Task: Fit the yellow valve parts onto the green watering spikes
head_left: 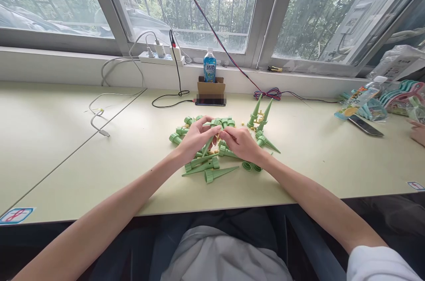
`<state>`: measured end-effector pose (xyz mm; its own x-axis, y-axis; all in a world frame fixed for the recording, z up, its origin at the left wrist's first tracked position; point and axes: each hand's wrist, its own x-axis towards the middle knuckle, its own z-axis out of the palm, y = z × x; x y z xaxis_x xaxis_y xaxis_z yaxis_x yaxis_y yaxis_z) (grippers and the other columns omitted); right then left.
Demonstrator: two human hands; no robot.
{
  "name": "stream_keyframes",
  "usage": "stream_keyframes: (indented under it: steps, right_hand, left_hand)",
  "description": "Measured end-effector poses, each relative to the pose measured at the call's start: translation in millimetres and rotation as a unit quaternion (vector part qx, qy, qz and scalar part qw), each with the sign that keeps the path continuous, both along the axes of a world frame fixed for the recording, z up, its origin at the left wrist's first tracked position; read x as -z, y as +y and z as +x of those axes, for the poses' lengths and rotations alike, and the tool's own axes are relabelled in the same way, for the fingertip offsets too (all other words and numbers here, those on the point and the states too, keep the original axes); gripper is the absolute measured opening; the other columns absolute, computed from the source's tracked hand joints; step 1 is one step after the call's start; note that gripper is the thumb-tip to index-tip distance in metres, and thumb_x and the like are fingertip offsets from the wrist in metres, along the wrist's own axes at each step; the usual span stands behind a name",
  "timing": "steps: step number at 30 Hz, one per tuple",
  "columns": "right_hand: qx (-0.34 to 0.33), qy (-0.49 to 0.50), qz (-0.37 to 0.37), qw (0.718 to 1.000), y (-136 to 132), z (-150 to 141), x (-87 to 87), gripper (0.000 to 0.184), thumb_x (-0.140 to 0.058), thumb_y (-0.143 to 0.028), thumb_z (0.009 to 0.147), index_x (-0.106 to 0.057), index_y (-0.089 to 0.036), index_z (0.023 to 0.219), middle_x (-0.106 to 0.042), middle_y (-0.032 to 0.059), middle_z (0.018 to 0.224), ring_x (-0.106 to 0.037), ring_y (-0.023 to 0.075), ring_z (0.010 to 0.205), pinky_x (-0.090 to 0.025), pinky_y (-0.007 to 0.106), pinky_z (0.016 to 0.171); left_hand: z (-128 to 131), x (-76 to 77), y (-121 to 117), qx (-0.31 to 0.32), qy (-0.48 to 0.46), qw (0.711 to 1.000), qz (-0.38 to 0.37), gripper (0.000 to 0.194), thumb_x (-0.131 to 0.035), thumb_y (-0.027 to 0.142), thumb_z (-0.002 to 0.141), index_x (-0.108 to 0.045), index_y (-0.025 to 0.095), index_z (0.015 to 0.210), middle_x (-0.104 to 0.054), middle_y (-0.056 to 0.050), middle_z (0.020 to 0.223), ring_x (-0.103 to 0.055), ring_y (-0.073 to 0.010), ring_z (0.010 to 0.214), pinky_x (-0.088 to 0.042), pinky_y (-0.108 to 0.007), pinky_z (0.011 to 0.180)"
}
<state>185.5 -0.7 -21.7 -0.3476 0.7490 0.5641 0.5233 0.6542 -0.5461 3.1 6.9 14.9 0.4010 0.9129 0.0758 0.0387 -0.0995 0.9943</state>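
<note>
My left hand (200, 136) is closed around a green plastic watering spike (207, 146), whose pointed end slants down toward me. Meeting it at the fingertips, my right hand (241, 142) is pinched shut, and its fingers cover whatever they grip. A bit of yellow shows between the two hands. Around and beneath them lies a loose pile of similar green spikes (202, 167), with ribbed collars and tapered points. One loose spike (221, 174) lies at the pile's near edge. Two more spikes (260, 115) stand point-up to the right, beside small yellow pieces (260, 118).
Behind the pile, a blue bottle (210, 66) stands by a cardboard box (211, 87) with a phone-like device before it. Cables (268, 93) and a power strip (161, 56) line the window. At right are a phone (365, 125), a clear bottle (365, 90) and another person's hand (417, 132).
</note>
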Motion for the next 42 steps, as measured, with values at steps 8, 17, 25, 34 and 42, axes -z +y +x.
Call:
stream_keyframes:
  steps: [8,17,25,34,42]
  right_hand:
    - [-0.001,-0.002,-0.003,1.0,-0.1,-0.1,-0.4,0.042,-0.039,-0.043,0.105,-0.049,-0.019,0.071,-0.043,-0.005,0.054,-0.034,0.0086,0.05,-0.029,0.023,0.052]
    - [-0.006,-0.003,-0.008,1.0,0.2,0.4,0.7,0.041,-0.04,-0.042,0.105,-0.05,-0.019,0.072,-0.045,-0.0047,0.055,-0.036,0.0084,0.05,-0.03,0.023,0.052]
    - [-0.008,-0.011,-0.001,1.0,-0.5,0.6,-0.2,0.042,-0.04,-0.041,0.105,-0.046,-0.019,0.069,-0.045,-0.0046,0.056,-0.035,0.0081,0.05,-0.028,0.024,0.052]
    - [-0.009,-0.015,0.003,1.0,-0.1,0.7,0.2,0.042,-0.04,-0.041,0.105,-0.046,-0.019,0.069,-0.043,-0.005,0.055,-0.033,0.0082,0.05,-0.027,0.024,0.052]
    - [-0.007,-0.018,-0.004,1.0,-1.2,0.1,0.1,0.044,-0.039,-0.043,0.105,-0.044,-0.019,0.068,-0.042,-0.0047,0.056,-0.033,0.0087,0.05,-0.028,0.024,0.051]
  left_hand:
    - [-0.1,0.0,-0.4,0.001,0.004,1.0,0.001,0.036,-0.07,0.044,0.084,-0.051,0.022,0.107,-0.06,0.003,0.064,-0.049,-0.0098,0.049,-0.041,-0.023,0.048]
    - [-1.4,2.6,2.0,0.004,0.01,1.0,0.002,0.034,-0.068,0.042,0.087,-0.051,0.023,0.108,-0.06,0.003,0.065,-0.049,-0.0092,0.049,-0.042,-0.022,0.048]
    - [-0.4,0.0,0.3,0.007,0.01,1.0,0.004,0.033,-0.068,0.041,0.086,-0.051,0.022,0.108,-0.06,0.003,0.064,-0.049,-0.0092,0.047,-0.041,-0.022,0.046]
    - [-0.8,0.4,0.7,0.009,0.011,1.0,0.007,0.032,-0.068,0.041,0.087,-0.052,0.022,0.107,-0.059,0.003,0.065,-0.049,-0.0091,0.048,-0.042,-0.022,0.046]
    - [-0.3,0.0,-0.2,0.008,0.014,1.0,0.004,0.032,-0.068,0.041,0.086,-0.052,0.023,0.107,-0.06,0.003,0.065,-0.049,-0.0092,0.048,-0.041,-0.022,0.046]
